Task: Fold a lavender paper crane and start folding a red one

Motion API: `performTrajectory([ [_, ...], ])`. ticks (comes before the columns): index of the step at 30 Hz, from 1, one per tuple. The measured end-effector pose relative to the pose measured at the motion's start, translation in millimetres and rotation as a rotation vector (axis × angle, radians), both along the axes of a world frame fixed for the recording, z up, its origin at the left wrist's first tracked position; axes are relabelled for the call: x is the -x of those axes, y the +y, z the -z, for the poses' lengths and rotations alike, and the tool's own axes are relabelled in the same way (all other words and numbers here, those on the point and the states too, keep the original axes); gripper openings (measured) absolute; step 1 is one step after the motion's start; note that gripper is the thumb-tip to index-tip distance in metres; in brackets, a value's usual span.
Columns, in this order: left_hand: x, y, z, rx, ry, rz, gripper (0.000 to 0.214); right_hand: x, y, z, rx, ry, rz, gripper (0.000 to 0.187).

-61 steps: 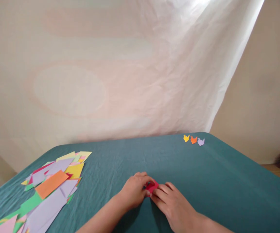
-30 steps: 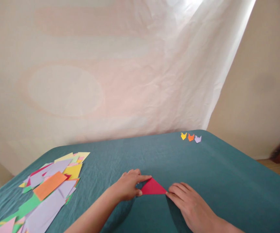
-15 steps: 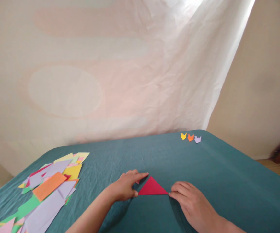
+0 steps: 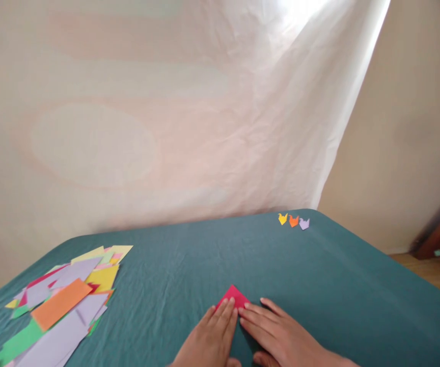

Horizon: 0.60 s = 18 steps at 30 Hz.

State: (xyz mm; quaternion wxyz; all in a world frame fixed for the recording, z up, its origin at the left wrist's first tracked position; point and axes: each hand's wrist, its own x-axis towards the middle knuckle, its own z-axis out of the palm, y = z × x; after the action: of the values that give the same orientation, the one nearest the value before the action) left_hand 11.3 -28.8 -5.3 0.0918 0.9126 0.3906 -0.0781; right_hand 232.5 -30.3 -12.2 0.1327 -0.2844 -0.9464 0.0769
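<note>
Partly under left hand [image 4: 211, 332] and right hand [image 4: 283, 332], red paper [image 4: 234, 293]

Our bare left hand [image 4: 208, 339]: slim-fingered, broadening smoothly behind the grip | our bare right hand [image 4: 281, 334]: likewise slender, fingers [image 4: 260, 310] tapering toward the grip, widening behind it | our fingernails [image 4: 232, 300]: short, rounded, at the grip end | our right wrist [image 4: 326, 356]: bare, narrower than the hand, farther back from the grip
</note>
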Motion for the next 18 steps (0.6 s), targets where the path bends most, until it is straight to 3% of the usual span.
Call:
performTrajectory([
  [3,8.5,-3.7,12.1,-0.074,0.035,0.021,0.068,7.3,0.4,2.5,0.036,-0.008,0.062,0.045],
  [6,15.6,-4.3,12.3,-0.056,0.046,0.036,0.07,13.8,2.6,12.6,0.001,-0.01,0.007,0.067],
  [10,15.0,-7.0,9.6,-0.04,0.007,-0.013,0.076,15.8,3.5,22.8,0.016,-0.042,0.043,0.073],
  [14,8.2,-12.2,6.8,-0.037,0.026,-0.117,0.077,17.0,-1.5,14.8,0.099,-0.043,0.103,0.07],
  [18,0.9,-15.4,-0.9,-0.054,0.046,-0.125,0.074,19.1,-5.5,3.4,0.151,-0.037,0.143,0.066],
])
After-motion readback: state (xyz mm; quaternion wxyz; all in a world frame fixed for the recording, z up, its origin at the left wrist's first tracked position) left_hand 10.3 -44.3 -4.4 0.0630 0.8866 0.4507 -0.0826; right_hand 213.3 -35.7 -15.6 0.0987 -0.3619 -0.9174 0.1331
